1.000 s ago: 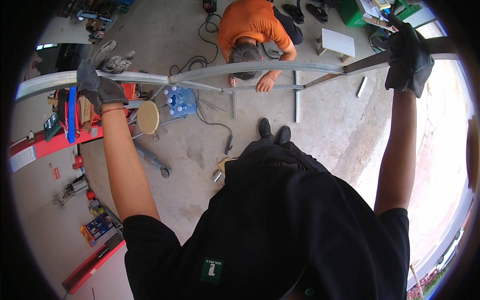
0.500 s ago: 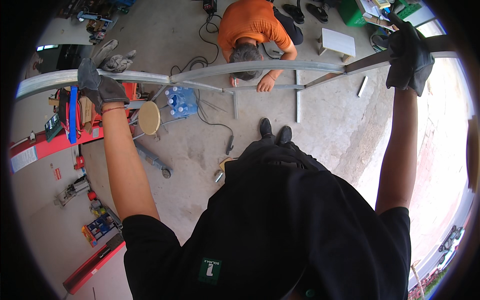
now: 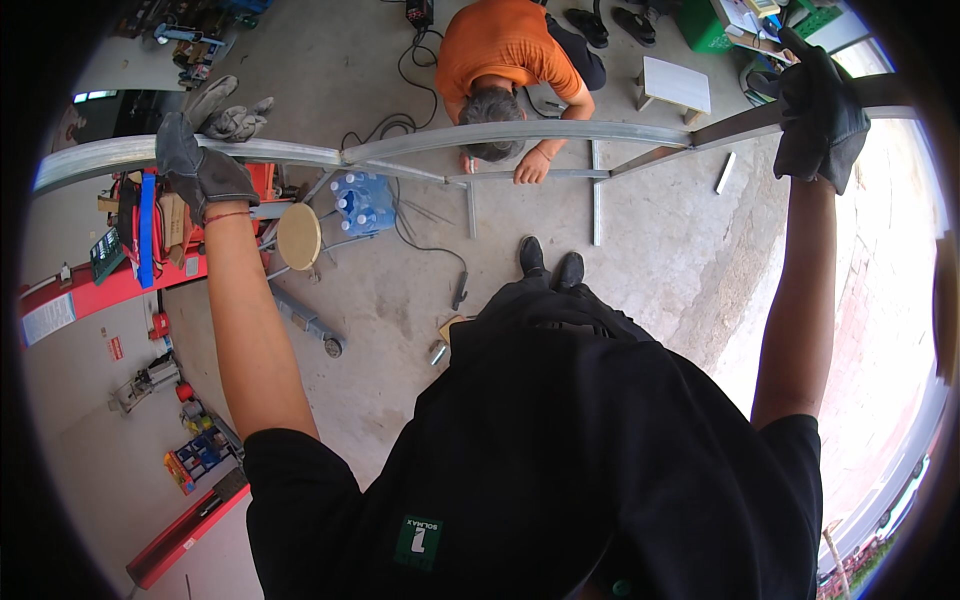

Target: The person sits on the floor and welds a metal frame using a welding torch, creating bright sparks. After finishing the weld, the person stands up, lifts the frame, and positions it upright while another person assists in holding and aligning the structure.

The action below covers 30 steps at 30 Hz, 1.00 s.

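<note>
A frame of grey metal tubes (image 3: 530, 133) spans the view in front of me, curved by the lens. My left hand (image 3: 200, 168), in a dark work glove, is closed round its left stretch. Far to the right, my right hand (image 3: 822, 115), gloved alike, is wrapped over the frame's darker right bar; part of its grip is hidden. Beyond the middle of the frame, a person in an orange shirt (image 3: 510, 45) bends low. One bare hand of theirs (image 3: 532, 167) rests on a lower crossbar (image 3: 575, 174); their other hand is mostly covered by the frame.
A round-topped stool (image 3: 299, 237) and wrapped blue bottles (image 3: 363, 204) stand beneath the left side. A black cable (image 3: 402, 70) winds across the concrete floor. Several tools and boxes crowd a red bench (image 3: 120, 275). A small white stool (image 3: 676, 85) and green bin (image 3: 704, 28) are behind.
Both gloved hands keep their places on the metal frame. Only a tiny shift of the view shows; the other person's pose is nearly the same.
</note>
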{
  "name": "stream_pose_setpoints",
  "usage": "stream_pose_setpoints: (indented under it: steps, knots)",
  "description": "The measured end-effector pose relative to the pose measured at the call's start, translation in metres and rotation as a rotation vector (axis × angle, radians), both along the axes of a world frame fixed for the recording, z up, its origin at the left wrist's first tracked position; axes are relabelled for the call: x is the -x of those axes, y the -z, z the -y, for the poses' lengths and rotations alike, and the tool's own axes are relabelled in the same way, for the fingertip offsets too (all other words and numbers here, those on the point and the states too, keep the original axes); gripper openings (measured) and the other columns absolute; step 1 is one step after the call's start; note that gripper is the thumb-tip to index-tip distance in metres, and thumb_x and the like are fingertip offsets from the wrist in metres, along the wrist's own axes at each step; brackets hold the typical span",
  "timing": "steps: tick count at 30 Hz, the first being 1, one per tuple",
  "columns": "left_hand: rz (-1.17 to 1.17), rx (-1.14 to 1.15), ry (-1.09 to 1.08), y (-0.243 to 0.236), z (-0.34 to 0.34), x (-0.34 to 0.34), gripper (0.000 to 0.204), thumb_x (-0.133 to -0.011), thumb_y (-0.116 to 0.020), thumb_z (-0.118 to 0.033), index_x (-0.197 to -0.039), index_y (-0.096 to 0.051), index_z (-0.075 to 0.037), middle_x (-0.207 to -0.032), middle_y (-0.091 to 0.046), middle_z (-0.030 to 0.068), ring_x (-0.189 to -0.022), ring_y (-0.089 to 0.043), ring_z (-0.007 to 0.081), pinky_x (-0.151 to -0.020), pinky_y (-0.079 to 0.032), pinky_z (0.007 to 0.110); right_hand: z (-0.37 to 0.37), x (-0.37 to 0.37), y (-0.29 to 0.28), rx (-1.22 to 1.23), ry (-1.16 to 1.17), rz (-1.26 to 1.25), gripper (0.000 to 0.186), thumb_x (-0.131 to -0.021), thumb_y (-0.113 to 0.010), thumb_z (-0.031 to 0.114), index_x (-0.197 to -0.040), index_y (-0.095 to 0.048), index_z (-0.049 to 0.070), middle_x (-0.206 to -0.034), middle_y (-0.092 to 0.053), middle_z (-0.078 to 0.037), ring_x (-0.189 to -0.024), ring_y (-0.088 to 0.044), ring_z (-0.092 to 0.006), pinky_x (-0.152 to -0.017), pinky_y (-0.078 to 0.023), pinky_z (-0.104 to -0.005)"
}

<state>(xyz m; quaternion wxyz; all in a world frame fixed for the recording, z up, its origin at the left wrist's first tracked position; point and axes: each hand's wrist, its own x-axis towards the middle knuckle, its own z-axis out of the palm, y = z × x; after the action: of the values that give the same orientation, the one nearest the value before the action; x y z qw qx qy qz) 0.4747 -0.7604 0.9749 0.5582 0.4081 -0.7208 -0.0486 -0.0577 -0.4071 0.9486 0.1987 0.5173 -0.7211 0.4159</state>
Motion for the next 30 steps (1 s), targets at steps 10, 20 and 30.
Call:
stream_pose_setpoints:
  steps: [10,20,30]
  knots:
    - [0.008,0.024,0.003,0.000,0.004,-0.001,0.034,-0.104,-0.055,-0.023,-0.109,-0.066,0.009,-0.103,-0.067,0.0143,-0.097,-0.063,0.0240,-0.097,-0.050,0.039,0.005,-0.016,-0.005,0.285,-0.092,0.750,0.031,-0.107,-0.054,0.016,-0.120,-0.075,-0.004,-0.075,-0.050,0.005,-0.067,-0.046,-0.0026,-0.057,-0.032,-0.0196]
    - [0.027,0.075,-0.002,0.002,0.008,-0.004,0.035,-0.104,-0.056,-0.023,-0.111,-0.066,0.010,-0.104,-0.067,0.0141,-0.098,-0.063,0.0238,-0.099,-0.050,0.039,-0.005,-0.006,0.007,0.079,-0.014,0.214,0.029,-0.106,-0.055,0.014,-0.123,-0.075,0.001,-0.074,-0.053,0.004,-0.066,-0.047,-0.0042,-0.056,-0.033,-0.0212]
    - [-0.038,-0.063,0.088,0.003,0.014,-0.007,0.030,-0.105,-0.055,-0.020,-0.110,-0.067,0.007,-0.110,-0.067,0.0151,-0.104,-0.063,0.0252,-0.101,-0.050,0.038,-0.002,-0.009,0.005,0.084,0.049,-0.233,0.027,-0.102,-0.057,0.007,-0.122,-0.076,0.004,-0.076,-0.057,0.003,-0.067,-0.052,-0.0065,-0.058,-0.039,-0.0219]
